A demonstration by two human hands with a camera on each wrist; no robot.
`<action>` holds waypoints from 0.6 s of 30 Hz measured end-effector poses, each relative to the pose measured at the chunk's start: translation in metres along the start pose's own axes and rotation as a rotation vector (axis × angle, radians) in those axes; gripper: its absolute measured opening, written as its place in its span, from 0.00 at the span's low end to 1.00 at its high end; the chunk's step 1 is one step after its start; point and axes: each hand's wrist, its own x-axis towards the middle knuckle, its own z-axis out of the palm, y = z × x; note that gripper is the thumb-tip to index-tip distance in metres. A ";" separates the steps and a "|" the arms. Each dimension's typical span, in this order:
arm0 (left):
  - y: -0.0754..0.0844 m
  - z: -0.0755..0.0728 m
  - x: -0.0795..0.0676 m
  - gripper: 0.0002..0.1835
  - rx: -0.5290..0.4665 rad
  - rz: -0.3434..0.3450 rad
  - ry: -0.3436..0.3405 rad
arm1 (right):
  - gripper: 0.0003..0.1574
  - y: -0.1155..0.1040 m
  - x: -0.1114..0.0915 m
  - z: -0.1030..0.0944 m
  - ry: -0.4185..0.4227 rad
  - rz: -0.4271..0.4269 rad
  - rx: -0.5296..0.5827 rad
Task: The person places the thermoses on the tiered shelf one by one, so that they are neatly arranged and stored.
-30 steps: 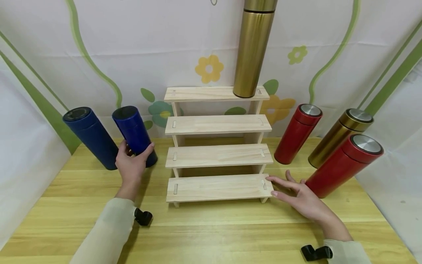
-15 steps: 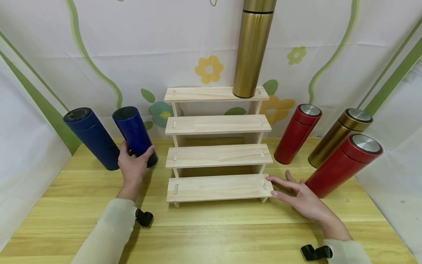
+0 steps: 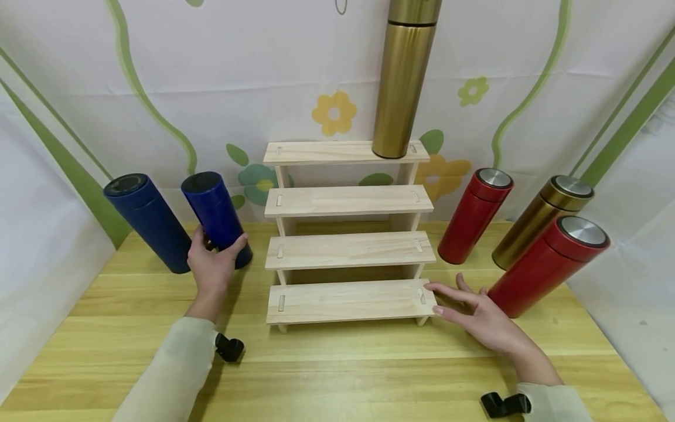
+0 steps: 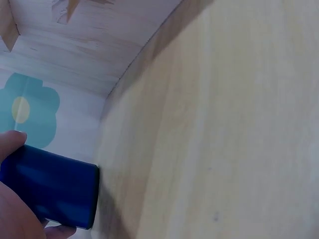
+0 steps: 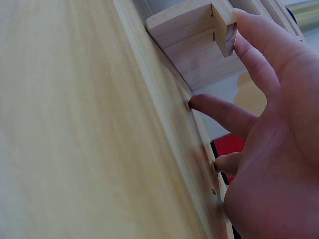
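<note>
My left hand (image 3: 212,268) grips the lower part of a glossy blue thermos bottle (image 3: 213,208) that stands on the table at the left. Its base (image 4: 65,189) shows in the left wrist view, with the thumb on one side and fingertips on the other. Just left of that hand stands a darker blue bottle (image 3: 147,220). At the right, my right hand (image 3: 487,325) touches the end of the lowest board of a stepped wooden rack (image 3: 348,302) with thumb and forefinger. Its other fingers are spread, two of them touching the table in the right wrist view.
A tall gold bottle (image 3: 405,88) stands on the rack's top step, at its right end. Right of the rack are a red bottle (image 3: 471,220), a gold bottle (image 3: 540,223) and a nearer red bottle (image 3: 545,269), close beside the right hand. A patterned cloth (image 3: 237,53) hangs behind.
My left hand has shifted very slightly to the right, still on the blue bottle. The head view has tilted up a little. The right hand, rack and bottles keep their places.
</note>
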 end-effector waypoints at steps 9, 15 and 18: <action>0.014 -0.004 -0.002 0.45 0.002 0.009 0.003 | 0.29 0.001 -0.001 0.002 -0.005 0.018 0.006; 0.031 -0.008 -0.004 0.44 -0.029 0.016 -0.012 | 0.29 0.001 0.000 0.002 0.000 0.011 0.002; 0.039 -0.010 -0.007 0.43 -0.034 0.029 -0.027 | 0.29 0.001 0.000 0.001 -0.002 0.011 0.004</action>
